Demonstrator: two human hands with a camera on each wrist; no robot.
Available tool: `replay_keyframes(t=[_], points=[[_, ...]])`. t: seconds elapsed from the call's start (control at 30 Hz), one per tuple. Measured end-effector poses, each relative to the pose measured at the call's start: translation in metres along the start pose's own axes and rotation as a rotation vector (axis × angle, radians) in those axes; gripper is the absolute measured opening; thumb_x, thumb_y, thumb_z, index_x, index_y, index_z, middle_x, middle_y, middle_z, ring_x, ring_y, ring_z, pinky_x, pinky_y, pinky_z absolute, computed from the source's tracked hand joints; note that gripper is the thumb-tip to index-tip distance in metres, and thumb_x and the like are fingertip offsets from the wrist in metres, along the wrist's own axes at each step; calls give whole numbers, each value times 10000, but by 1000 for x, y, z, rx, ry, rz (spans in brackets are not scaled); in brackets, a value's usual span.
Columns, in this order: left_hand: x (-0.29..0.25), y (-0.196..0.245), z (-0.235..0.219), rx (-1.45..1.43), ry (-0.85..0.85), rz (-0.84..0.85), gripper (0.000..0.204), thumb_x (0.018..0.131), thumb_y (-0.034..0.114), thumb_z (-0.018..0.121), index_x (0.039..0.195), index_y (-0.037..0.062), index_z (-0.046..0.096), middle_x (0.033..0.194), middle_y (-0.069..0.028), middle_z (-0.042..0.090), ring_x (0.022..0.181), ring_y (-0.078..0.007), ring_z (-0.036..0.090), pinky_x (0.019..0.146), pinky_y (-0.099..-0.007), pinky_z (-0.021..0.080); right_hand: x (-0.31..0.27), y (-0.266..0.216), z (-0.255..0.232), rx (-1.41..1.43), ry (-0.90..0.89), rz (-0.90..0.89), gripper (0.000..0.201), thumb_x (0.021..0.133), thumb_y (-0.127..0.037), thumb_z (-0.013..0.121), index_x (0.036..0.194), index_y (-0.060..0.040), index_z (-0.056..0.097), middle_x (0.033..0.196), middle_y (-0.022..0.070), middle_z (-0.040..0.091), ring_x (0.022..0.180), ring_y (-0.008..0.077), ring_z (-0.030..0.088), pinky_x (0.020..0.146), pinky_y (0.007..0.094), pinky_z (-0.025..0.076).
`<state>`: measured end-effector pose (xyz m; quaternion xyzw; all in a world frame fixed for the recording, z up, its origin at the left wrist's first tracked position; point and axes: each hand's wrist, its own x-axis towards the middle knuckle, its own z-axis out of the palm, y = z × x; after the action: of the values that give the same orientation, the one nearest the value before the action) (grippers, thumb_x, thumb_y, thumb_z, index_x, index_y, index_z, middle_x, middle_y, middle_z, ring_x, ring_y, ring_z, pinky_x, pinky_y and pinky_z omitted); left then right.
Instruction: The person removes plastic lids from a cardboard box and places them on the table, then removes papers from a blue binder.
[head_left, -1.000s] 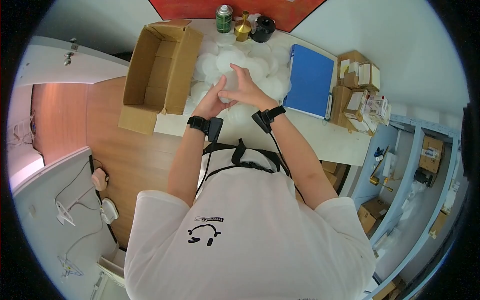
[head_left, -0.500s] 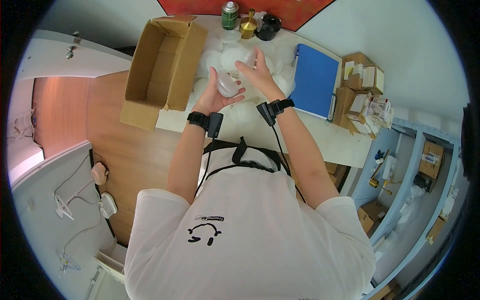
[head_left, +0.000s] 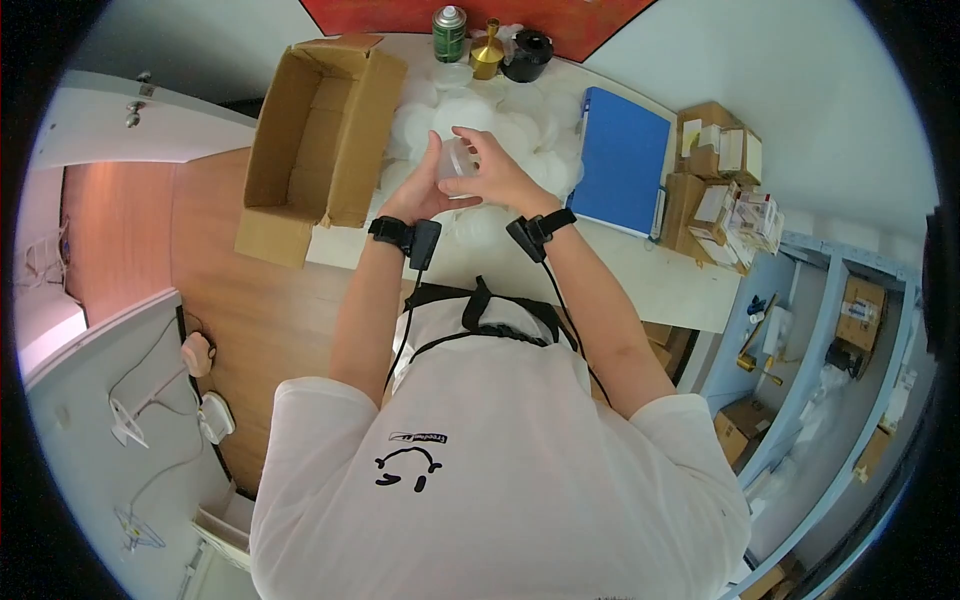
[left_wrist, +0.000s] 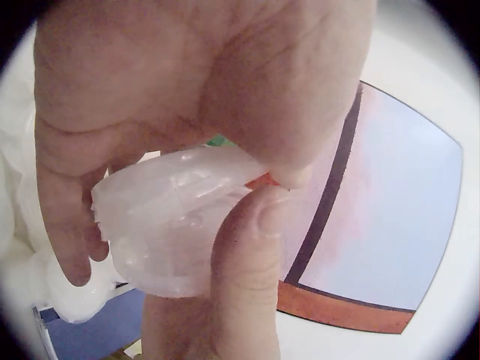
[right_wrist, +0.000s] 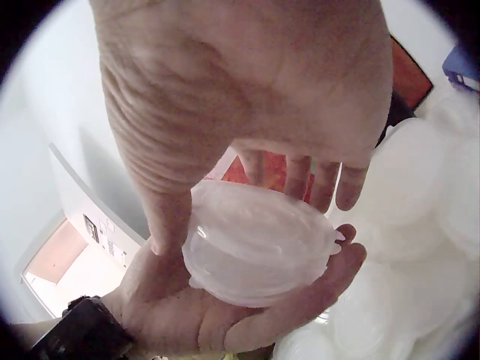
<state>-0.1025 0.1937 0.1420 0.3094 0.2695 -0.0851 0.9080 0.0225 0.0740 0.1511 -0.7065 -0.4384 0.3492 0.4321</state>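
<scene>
A translucent, rounded plastic piece is between both hands above a pile of whitish round pieces. The left hand holds it from below and the side; in the right wrist view its palm faces up with the fingers bent round the rim of the piece. From the other side the right hand grips it, thumb on the near side, fingers beyond. The left wrist view shows the right thumb against the piece. Whether it is one piece or several stacked, I cannot tell.
An open cardboard box stands left of the pile. Behind the pile are a green can, a brass-coloured object and a black round object. A blue folder lies to the right, with small boxes beyond it.
Half a second ago the right hand was apart, over the pile, while the piece rested in the open left hand. The right hand has come back and both hands now hold the piece.
</scene>
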Motion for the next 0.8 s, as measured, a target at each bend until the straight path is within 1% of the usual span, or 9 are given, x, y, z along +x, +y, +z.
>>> replay_keyframes(t=[0.1, 0.3, 0.4, 0.5, 0.57, 0.6, 0.67, 0.7, 0.8], points=[[-1, 2, 0, -28, -28, 21, 844, 907, 792, 289, 1454, 155, 381, 1419, -98, 464, 1314, -285, 465, 1044, -565, 441, 3, 6, -2, 42, 2, 43, 960, 685, -395, 841, 1444, -8, 399, 1350, 263, 461, 1240, 401, 497, 1050, 427, 420], [7, -1, -4, -80, -29, -65, 905, 867, 843, 274, 1462, 169, 378, 1433, -93, 457, 1330, -286, 454, 1044, -577, 429, 2, 7, 5, -126, -7, -60, 936, 703, -387, 828, 1436, 1, 394, 1346, 277, 452, 1263, 410, 472, 1060, 430, 413], [3, 2, 6, -12, 44, -39, 906, 866, 848, 257, 1467, 178, 367, 1430, -98, 461, 1326, -286, 460, 1046, -572, 422, 3, 0, 1, -78, -21, -28, 938, 712, -400, 817, 1438, 6, 382, 1363, 290, 439, 1276, 421, 462, 1073, 436, 401], [-3, 1, 9, 22, 24, 16, 906, 871, 843, 263, 1467, 166, 355, 1414, -115, 468, 1298, -286, 481, 1053, -564, 413, 7, 1, -7, -56, -82, 65, 927, 747, -345, 805, 1476, -8, 342, 1457, 255, 383, 1349, 367, 417, 1105, 402, 374], [-6, -1, 5, -43, 77, -11, 852, 921, 776, 313, 1472, 129, 364, 1403, -136, 485, 1277, -295, 505, 1092, -501, 399, 16, 11, -10, -56, 33, 2, 973, 743, -445, 796, 1459, 23, 332, 1426, 325, 384, 1325, 439, 420, 1107, 448, 366], [-8, -2, -1, -50, 90, -15, 852, 921, 776, 313, 1472, 129, 364, 1403, -136, 485, 1277, -295, 505, 1092, -501, 399, 21, 16, -12, -47, 21, 6, 973, 743, -445, 796, 1459, 23, 332, 1426, 325, 384, 1325, 439, 420, 1107, 448, 366], [-21, -8, -17, 154, 75, -40, 727, 962, 682, 409, 1393, 98, 459, 1301, -107, 562, 1191, -248, 558, 1051, -417, 437, 28, 19, -19, -85, 267, 38, 1029, 759, -482, 785, 1466, 72, 283, 1451, 334, 349, 1362, 434, 370, 1137, 449, 325], [-32, -12, -24, 186, 72, -54, 541, 993, 551, 490, 1246, 80, 569, 1124, -64, 633, 1061, -187, 602, 952, -343, 476, 30, 21, -23, -73, 257, 45, 1029, 759, -482, 785, 1466, 72, 283, 1451, 334, 349, 1362, 434, 370, 1137, 449, 325], [-67, -33, -46, 363, 154, -111, 431, 992, 458, 532, 1129, 58, 619, 1012, -42, 635, 938, -151, 612, 874, -304, 495, 33, 25, -38, -159, 396, 15, 1046, 788, -496, 765, 1464, 113, 247, 1472, 335, 314, 1399, 420, 310, 1162, 443, 283]])
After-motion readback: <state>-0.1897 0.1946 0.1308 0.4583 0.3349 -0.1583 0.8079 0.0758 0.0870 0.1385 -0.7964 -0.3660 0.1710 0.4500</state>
